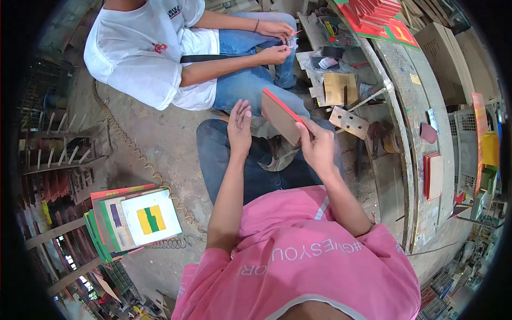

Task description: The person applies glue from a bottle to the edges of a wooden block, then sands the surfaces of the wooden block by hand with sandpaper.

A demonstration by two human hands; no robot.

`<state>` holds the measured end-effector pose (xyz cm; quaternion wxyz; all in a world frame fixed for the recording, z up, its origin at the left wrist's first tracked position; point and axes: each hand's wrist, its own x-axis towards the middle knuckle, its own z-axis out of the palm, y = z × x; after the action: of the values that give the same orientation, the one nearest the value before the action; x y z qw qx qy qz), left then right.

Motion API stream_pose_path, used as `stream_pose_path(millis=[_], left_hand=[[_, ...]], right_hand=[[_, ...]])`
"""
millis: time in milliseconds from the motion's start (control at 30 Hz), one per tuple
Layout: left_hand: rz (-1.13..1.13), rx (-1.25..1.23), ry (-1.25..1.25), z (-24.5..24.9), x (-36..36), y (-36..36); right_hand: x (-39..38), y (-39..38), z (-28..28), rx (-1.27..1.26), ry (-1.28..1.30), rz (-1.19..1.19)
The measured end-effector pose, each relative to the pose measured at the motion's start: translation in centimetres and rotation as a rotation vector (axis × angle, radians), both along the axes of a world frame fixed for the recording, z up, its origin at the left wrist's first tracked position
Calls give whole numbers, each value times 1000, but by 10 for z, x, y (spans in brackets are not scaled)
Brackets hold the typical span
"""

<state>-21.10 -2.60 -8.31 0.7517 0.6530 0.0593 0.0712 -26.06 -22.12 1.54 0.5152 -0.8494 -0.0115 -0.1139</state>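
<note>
A flat brown board with red edges (282,118) is tilted up above my lap. My right hand (318,148) grips it at its lower right corner, thumb along the red edge. To the left of the board, my left hand (240,127) is raised with its fingers stretched out, apart from the board and holding nothing. Under both hands are my dark trousers (221,160) and a patch of camouflage-patterned cloth (280,160).
A person in a white shirt (141,53) sits opposite, fingering something small. At right, a wooden bench (408,69) bears red boards (373,16) and a small red-edged stack (433,176). Painted panels (152,220) are piled at left near a coiled hose (128,136).
</note>
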Motion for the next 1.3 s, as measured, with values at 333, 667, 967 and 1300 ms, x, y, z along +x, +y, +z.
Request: stream_pose_path(millis=[333,667,967,1300], left_hand=[[128,-65,82,-19,0,-1],[-15,-40,289,-27,-1,-3],[-150,13,394,-42,-1,-11],[-328,101,463,-37,-6,-11]], right_hand=[[38,16,-58,-194,-390,-90],[40,13,-70,-126,-394,-131],[36,14,-78,-60,-420,-149],[7,-39,-95,-61,170,145]])
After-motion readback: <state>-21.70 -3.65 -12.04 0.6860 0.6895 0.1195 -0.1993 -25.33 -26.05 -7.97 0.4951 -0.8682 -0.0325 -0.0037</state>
